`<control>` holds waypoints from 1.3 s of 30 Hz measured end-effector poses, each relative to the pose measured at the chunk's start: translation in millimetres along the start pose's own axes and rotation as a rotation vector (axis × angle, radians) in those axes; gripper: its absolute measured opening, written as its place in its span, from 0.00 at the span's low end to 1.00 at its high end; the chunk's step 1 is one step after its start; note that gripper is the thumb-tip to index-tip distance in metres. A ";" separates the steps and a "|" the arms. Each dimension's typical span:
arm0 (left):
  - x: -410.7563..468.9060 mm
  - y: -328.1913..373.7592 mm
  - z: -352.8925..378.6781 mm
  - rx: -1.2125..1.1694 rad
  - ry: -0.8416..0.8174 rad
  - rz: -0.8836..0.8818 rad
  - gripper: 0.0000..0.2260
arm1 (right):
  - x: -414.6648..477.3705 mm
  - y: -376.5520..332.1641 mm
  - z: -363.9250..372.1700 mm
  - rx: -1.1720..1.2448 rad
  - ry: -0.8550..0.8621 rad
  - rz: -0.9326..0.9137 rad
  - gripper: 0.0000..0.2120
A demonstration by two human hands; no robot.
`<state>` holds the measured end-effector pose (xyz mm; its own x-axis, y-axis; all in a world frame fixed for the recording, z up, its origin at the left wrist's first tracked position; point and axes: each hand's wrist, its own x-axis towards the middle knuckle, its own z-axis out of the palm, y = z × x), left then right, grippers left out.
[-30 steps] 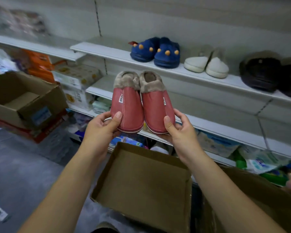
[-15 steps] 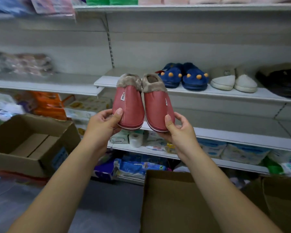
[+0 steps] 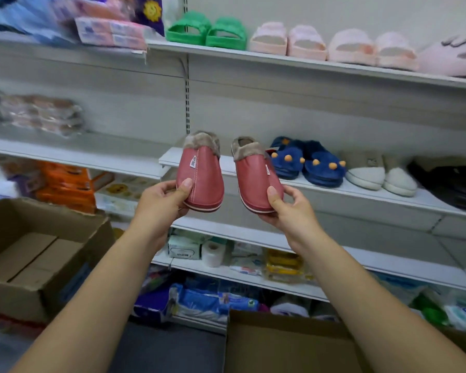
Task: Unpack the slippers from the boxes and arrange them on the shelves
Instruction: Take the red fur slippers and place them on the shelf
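Head camera: the left hand (image 3: 162, 203) is pinching the toe end of a dusty-red smooth slipper with a brown fuzzy collar (image 3: 202, 176), thumb flat on top and fingers curled under the sole. The right hand (image 3: 288, 208) has the same kind of grip on the matching second red slipper (image 3: 256, 179), thumb on the upper near the toe. Both slippers are held up in the air with toes toward the person and fuzzy openings facing the shelving. There's a clear gap between the two (the left one has a little white side tag reading HOME). From this angle they sit in front of the left end of the white middle shelf (image 3: 172, 160).

On that shelf, right of the held pair, you get navy plush slippers with orange bumps (image 3: 307, 165), then cream-and-white slippers (image 3: 379, 176), then black slippers (image 3: 449, 181) way over at the edge. The white top shelf (image 3: 280, 59) has green slides (image 3: 207, 32), pink slides (image 3: 288, 40) and a fluffier pink pair (image 3: 371, 48) lined up in a row.

Lower shelves are stuffed with tissue packs plus a white toilet roll (image 3: 213, 253). An open brown cardboard box (image 3: 38, 208) sits low on the left. A second brown cardboard box (image 3: 280, 343) is at the bottom edge between the forearms.
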<state>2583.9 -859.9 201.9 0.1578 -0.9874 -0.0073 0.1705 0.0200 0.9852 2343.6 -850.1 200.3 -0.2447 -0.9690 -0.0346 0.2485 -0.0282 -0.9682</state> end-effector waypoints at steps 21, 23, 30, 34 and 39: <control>318.0 -18.1 11.1 0.291 -0.273 -0.026 0.19 | 223.1 39.5 129.4 -0.159 0.285 0.080 0.16; 331.9 -26.2 12.5 0.366 -0.288 0.033 0.20 | 236.7 40.8 130.6 -0.221 0.301 0.069 0.13; 338.7 -34.3 -0.8 0.767 -0.439 0.323 0.34 | 252.3 52.3 118.6 -0.902 0.292 -0.049 0.33; 340.7 -38.3 -2.7 0.751 -0.475 0.327 0.39 | 249.7 55.2 116.9 -0.985 0.260 -0.074 0.31; 342.4 -38.6 -3.8 0.742 -0.461 0.337 0.38 | 246.9 57.1 115.3 -0.950 0.265 -0.115 0.30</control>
<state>2635.1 -1198.2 160.7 -0.3426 -0.9155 0.2109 -0.5033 0.3684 0.7816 2405.4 -1119.3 165.0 -0.4510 -0.8830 0.1300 -0.6158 0.2025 -0.7614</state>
